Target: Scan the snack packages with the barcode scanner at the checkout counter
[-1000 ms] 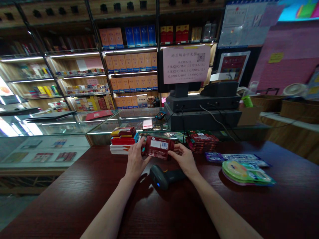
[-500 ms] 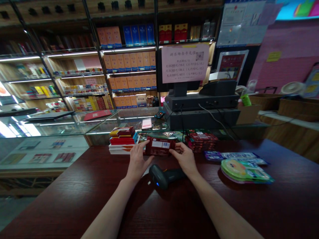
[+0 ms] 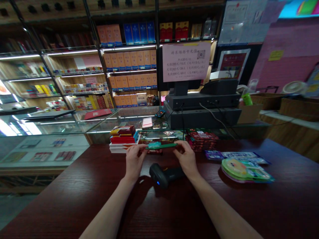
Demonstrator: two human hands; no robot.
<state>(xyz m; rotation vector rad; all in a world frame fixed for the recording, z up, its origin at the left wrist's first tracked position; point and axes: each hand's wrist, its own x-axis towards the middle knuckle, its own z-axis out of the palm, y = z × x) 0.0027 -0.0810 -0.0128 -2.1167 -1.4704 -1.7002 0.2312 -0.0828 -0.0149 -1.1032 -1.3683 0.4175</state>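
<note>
A flat packet (image 3: 161, 145) with a green and teal side is held nearly edge-on, a little above the dark wooden counter. My left hand (image 3: 135, 161) pinches its left end and my right hand (image 3: 185, 157) pinches its right end. Something dark red shows just below the packet on the left; I cannot tell whether it is part of it. Nearer to me, between my forearms, a black barcode scanner (image 3: 159, 176) with a blue light lies on the counter. Its handle reaches toward my right wrist.
Left of my hands is a stack of boxes and packets (image 3: 123, 139). To the right lie dark red packets (image 3: 203, 139), long purple-and-white packs (image 3: 239, 156) and green blister packs (image 3: 245, 171). Behind stand a glass display case (image 3: 124, 118) and a cash-register terminal (image 3: 201, 111) with a paper sign.
Half a second ago a dark red packet face with a barcode showed between my hands. Now a green side shows, edge-on. My left fingers have closed in on the left end.
</note>
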